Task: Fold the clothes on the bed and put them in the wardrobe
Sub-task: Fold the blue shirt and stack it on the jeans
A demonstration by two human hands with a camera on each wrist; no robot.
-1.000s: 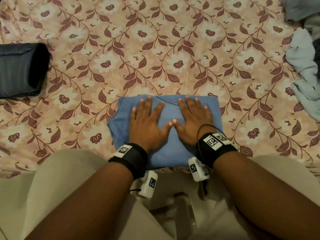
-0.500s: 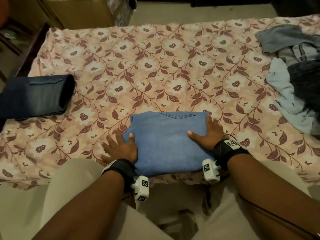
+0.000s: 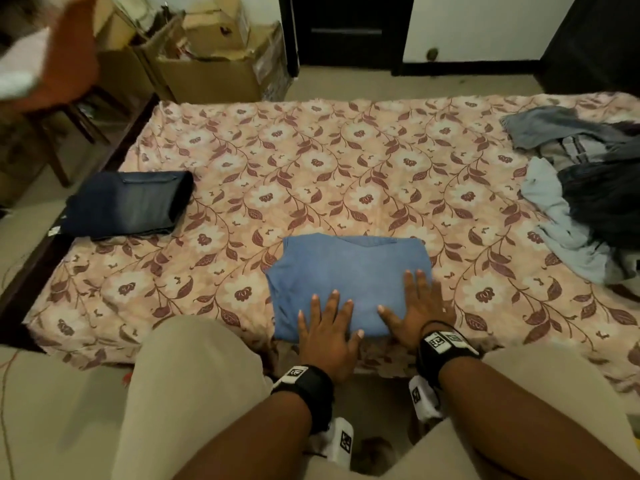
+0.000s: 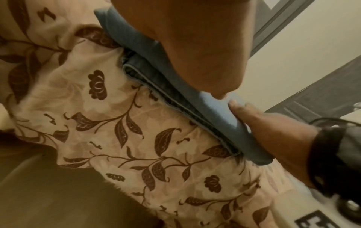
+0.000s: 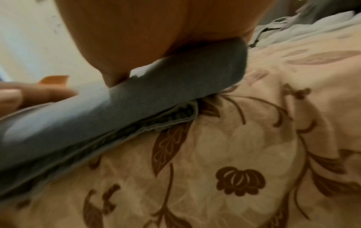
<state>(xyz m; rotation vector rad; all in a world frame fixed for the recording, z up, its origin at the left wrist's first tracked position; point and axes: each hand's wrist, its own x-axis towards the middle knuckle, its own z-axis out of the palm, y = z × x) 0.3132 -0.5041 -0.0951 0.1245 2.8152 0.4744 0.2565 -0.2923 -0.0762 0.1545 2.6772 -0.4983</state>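
Head view: folded light-blue jeans (image 3: 346, 275) lie at the near edge of the bed (image 3: 311, 161); the left hand (image 3: 327, 336) and right hand (image 3: 417, 311) rest flat on them, fingers straight and spread. Folded dark jeans (image 3: 128, 202) lie at left, unfolded clothes (image 3: 585, 195) at right.
Left wrist view: the palm presses the denim's layered edge.
Right wrist view: likewise, blurred.

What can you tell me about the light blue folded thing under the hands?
The light blue folded garment looks like soft denim, folded into a neat thick rectangle with stacked layers and a stitched seam along its far edge. It lies flat near the front edge of the floral bedsheet. The left hand and right hand lie flat on its near part, fingers straight.
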